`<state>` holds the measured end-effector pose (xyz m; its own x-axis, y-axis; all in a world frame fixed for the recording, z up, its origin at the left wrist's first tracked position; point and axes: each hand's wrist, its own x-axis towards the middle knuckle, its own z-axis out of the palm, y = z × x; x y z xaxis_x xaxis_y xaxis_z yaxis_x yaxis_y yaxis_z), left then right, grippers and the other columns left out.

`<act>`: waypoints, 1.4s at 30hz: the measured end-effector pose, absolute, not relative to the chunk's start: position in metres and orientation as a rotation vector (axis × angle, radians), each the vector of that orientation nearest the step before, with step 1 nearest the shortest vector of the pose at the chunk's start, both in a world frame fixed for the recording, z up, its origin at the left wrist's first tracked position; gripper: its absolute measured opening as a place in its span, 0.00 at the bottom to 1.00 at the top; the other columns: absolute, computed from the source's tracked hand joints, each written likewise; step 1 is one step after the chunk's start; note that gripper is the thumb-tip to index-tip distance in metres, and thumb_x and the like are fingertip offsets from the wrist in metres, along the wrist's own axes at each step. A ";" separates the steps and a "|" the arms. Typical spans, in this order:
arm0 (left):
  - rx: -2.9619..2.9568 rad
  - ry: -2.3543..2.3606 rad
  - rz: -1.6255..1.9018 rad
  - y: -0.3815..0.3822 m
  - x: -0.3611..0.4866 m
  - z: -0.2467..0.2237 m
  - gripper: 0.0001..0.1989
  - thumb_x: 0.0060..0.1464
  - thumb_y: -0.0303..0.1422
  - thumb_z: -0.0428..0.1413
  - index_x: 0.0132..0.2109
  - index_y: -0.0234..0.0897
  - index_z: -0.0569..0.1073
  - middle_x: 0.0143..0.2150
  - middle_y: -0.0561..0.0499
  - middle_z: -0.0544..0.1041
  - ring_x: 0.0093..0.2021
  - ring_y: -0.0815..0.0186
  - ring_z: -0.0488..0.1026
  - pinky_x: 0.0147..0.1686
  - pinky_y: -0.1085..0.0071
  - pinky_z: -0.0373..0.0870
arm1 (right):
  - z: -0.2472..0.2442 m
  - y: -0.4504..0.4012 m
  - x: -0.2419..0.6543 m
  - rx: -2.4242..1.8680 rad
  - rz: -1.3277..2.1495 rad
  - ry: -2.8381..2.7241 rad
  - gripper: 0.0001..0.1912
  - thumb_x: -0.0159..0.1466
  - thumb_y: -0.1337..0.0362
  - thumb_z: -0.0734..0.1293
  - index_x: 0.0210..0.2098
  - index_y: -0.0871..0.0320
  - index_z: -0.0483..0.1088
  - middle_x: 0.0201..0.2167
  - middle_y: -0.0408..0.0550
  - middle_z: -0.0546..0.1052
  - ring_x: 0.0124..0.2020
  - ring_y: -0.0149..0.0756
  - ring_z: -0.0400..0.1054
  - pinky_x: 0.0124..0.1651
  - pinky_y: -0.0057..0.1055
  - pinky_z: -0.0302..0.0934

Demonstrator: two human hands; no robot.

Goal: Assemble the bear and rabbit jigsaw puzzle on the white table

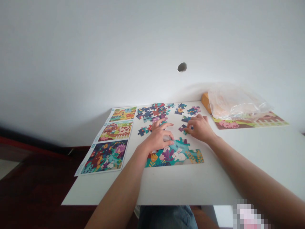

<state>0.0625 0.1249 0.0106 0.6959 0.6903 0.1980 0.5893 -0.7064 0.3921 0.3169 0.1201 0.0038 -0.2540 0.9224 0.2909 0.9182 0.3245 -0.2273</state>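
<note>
A partly joined jigsaw puzzle (171,157) with a white rabbit and flowers lies near the table's front. Over its upper left part is my left hand (158,138), fingers spread and nothing visible in them. My right hand (199,128) is closed, its thumb and fingertips pinching a dark jigsaw piece (182,128) just above the joined part. Beyond it lies another loose piece (185,118). A heap of loose jigsaw pieces (148,113) spreads past my left hand, which hides some of them. To the left, a picture sheet (105,156) shows a matching rabbit scene.
A clear plastic bag (238,101) rests by an orange box (206,102) at the back right, partly over a farm-scene puzzle (226,124). The white table (181,187) meets a wall (147,57) with a hole (182,67) in it.
</note>
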 end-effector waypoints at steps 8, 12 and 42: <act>2.584 1.075 0.374 0.127 0.056 0.014 0.04 0.50 0.35 0.65 0.35 0.42 0.79 0.65 0.51 0.66 0.69 0.43 0.45 0.65 0.39 0.43 | 0.010 0.115 0.326 -1.582 0.082 -2.384 0.11 0.65 0.55 0.67 0.42 0.53 0.76 0.41 0.52 0.77 0.45 0.49 0.65 0.48 0.44 0.50; 2.574 1.079 0.370 0.128 0.055 0.012 0.07 0.51 0.33 0.64 0.40 0.46 0.80 0.65 0.52 0.65 0.70 0.44 0.43 0.65 0.38 0.40 | 0.013 0.114 0.332 -1.580 0.165 -2.404 0.12 0.62 0.53 0.68 0.37 0.55 0.74 0.37 0.51 0.78 0.43 0.48 0.66 0.47 0.43 0.50; 2.549 1.069 0.402 0.127 0.057 0.011 0.16 0.56 0.27 0.58 0.47 0.54 0.80 0.65 0.53 0.65 0.68 0.47 0.47 0.67 0.42 0.45 | 0.013 0.106 0.317 -1.481 0.747 -2.107 0.11 0.57 0.56 0.70 0.28 0.57 0.73 0.22 0.41 0.73 0.25 0.31 0.64 0.31 0.29 0.56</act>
<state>0.0571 0.1268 0.0109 0.6755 0.7267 0.1246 0.6285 -0.6559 0.4180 0.3173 0.1057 0.0127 -0.3174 0.9466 0.0569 0.6992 0.2742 -0.6602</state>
